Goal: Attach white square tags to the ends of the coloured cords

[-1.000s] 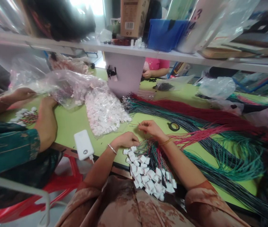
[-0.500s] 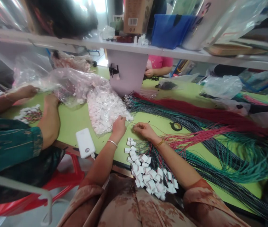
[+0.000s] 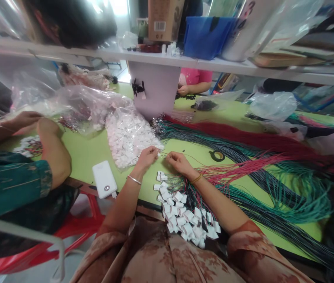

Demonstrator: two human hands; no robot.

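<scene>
At the near edge of the table [image 3: 81,147], white connectors [image 3: 181,216] lie heaped below the person's wrists. Just beyond, the right hand [image 3: 177,160] pinches a thin wire [image 3: 163,153]; the left hand [image 3: 149,155] faces it, fingertips drawn close, though from here I can't tell what they grip. A white power bank [image 3: 104,179] lies to the left. Farther on sits a clear bag of white pieces [image 3: 130,135], near long red wires [image 3: 243,135]; behind, a blue bin [image 3: 208,39] stands on a shelf [image 3: 149,59].
</scene>
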